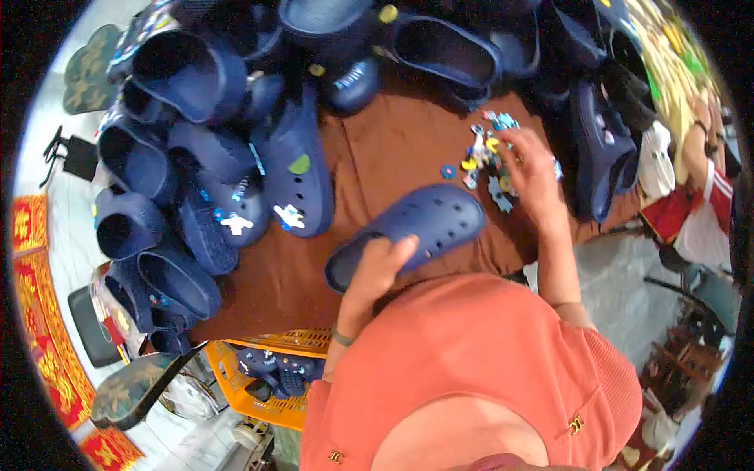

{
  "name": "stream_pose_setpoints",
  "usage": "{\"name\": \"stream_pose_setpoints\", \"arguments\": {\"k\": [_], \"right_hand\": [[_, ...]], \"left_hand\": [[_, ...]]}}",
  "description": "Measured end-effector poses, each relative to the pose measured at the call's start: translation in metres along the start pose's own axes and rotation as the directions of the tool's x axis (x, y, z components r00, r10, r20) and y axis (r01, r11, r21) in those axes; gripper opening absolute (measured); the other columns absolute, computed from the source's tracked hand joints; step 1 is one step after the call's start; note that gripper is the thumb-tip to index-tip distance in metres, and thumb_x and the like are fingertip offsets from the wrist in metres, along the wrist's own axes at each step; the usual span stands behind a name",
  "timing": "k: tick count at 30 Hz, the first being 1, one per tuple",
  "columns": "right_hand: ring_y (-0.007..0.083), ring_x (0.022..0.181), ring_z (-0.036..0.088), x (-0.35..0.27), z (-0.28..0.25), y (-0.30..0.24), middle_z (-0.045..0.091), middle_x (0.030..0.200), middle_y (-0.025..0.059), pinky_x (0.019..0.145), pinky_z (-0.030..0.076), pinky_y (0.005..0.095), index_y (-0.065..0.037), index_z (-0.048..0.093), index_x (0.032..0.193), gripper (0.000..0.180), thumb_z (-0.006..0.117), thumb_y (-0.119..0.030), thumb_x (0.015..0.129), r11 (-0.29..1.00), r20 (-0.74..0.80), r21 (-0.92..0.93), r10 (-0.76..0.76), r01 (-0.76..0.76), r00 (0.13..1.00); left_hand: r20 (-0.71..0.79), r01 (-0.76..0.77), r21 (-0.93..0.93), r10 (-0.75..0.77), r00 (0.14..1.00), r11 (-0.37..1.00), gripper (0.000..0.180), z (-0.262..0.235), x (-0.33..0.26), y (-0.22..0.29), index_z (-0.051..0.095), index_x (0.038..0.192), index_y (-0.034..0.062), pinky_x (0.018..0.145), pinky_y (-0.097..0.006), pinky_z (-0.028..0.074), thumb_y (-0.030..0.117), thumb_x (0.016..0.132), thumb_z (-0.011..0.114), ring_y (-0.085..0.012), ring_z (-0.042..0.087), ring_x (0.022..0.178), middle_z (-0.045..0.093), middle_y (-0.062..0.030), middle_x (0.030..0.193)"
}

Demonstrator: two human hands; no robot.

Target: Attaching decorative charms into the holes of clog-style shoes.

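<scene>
Left hand (pixel 375 271) grips a navy perforated foam clog (pixel 408 228); right hand (pixel 532 169), fingers curled (contents unclear), picks among small colourful plastic charms (pixel 488 161) — choosing one seems the step, pressing it in next.

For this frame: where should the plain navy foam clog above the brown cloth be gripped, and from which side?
Probably at the heel end, coming from below, as the left hand does on the plain navy foam clog. The clog lies toe toward the right, upper side up, so a heel grip leaves the holed upper uncovered beside the right hand at the small colourful charms.
</scene>
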State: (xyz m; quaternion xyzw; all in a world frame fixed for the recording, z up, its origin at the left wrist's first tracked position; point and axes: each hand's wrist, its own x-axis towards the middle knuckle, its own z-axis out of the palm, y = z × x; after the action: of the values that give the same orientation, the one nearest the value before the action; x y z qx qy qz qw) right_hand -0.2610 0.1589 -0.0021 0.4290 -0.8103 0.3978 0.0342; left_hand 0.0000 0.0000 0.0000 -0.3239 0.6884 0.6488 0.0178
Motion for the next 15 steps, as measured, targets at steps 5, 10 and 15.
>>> {"name": "stream_pose_setpoints", "arguments": {"k": [5,10,15], "right_hand": [[0.0298,0.079,0.066,-0.011,-0.037,0.030,0.066,0.090,0.0146,0.068,0.051,0.0340,-0.001,0.065,0.099,0.013,0.066,-0.004,0.086,0.979,-0.062,-0.027,0.201,-0.203,0.978],[0.0319,0.088,0.063,-0.022,-0.018,0.032,0.066,0.097,0.0131,0.077,0.050,0.0374,-0.003,0.067,0.098,0.015,0.068,-0.008,0.084,0.986,0.093,-0.127,0.123,-0.111,0.988],[0.0356,0.113,0.049,-0.008,0.007,0.017,0.054,0.131,0.0113,0.090,0.043,0.0475,-0.012,0.060,0.123,0.044,0.067,-0.005,0.079,0.942,0.304,-0.298,-0.057,0.152,0.951]], "left_hand": [[-0.191,-0.038,-0.425,-0.049,0.980,0.904,0.038,0.020,0.015,0.012,0.071,0.089,-0.0047,0.074,-0.029,0.046,0.030,0.093,0.055,-0.0124,0.059,0.080,0.068,-0.0063,0.087],[-0.194,-0.031,-0.320,-0.033,0.980,0.947,0.038,0.015,0.013,0.014,0.069,0.091,-0.0036,0.071,-0.027,0.046,0.033,0.092,0.056,-0.0124,0.059,0.075,0.067,-0.0060,0.086],[-0.184,0.016,-0.395,-0.096,0.978,0.918,0.036,0.016,0.011,0.012,0.070,0.090,-0.0043,0.075,-0.028,0.046,0.028,0.094,0.055,-0.0120,0.059,0.080,0.067,-0.0057,0.087]]}}
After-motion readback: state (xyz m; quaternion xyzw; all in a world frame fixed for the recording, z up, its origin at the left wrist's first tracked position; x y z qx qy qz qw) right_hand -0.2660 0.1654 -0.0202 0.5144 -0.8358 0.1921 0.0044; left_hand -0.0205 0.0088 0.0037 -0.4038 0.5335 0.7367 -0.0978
